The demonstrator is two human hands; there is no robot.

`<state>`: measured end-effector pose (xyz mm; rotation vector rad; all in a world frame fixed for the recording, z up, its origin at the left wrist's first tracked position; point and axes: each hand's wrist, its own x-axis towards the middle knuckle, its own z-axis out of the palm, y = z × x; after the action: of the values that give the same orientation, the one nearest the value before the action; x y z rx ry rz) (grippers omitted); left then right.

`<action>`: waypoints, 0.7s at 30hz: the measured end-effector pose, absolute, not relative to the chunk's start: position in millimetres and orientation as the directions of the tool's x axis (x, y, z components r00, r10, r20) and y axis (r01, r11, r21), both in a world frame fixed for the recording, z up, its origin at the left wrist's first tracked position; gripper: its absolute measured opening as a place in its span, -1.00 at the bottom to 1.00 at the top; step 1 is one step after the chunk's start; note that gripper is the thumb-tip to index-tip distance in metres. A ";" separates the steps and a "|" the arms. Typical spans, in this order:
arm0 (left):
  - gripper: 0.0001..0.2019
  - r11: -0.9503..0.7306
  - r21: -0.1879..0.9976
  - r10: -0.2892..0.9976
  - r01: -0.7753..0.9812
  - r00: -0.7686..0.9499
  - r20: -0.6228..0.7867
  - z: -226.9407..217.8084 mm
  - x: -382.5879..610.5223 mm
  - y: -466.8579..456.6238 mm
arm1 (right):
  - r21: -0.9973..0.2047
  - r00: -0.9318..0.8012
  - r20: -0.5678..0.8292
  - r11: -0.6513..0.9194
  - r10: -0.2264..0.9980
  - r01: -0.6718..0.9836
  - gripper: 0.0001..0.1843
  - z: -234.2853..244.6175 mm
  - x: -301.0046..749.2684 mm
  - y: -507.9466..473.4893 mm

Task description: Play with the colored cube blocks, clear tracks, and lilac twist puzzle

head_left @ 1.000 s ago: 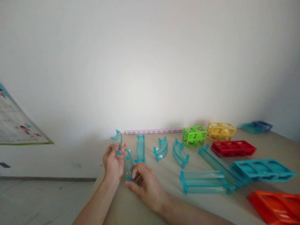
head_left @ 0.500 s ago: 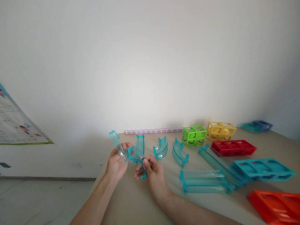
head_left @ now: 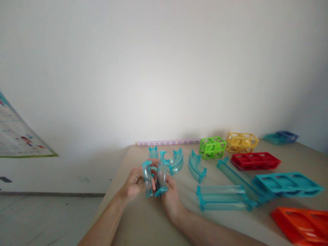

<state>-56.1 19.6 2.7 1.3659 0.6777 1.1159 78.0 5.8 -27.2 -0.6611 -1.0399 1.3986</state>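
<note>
My left hand (head_left: 133,182) grips a clear teal curved track piece (head_left: 147,179), held upright above the near left of the table. Close beside it, a second curved track piece (head_left: 162,174) is in my right hand (head_left: 169,191), also on end. The two pieces face each other with a narrow gap at the front; whether they touch behind is hidden. Some fingers show blurred through the clear plastic. Just behind my hands lies a straight teal track piece (head_left: 153,152), partly covered. Two more curved pieces, a nearer one (head_left: 176,162) and another (head_left: 196,167), rest to the right.
Straight teal tracks (head_left: 221,198) lie right of my hands, one slanting (head_left: 237,179). Beyond stand green (head_left: 212,148), yellow (head_left: 242,142), red (head_left: 255,161), teal (head_left: 289,184) and orange (head_left: 302,225) frame blocks. A purple patterned strip (head_left: 167,142) runs along the wall.
My left hand has moved right, toward my right hand. Both curved pieces have been turned upright and now stand side by side, where before the left one stuck out to the upper left.
</note>
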 end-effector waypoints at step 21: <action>-0.69 -0.112 0.872 0.991 -0.476 0.015 0.136 19.2 -46.8 18.3 | -0.910 -0.209 0.248 0.153 0.946 -0.384 -0.58 -23.9 82.3 -4.8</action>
<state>-46.8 18.3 19.2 0.9453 0.7401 1.4595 82.3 -4.8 -23.9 -0.6507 -1.1940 1.3852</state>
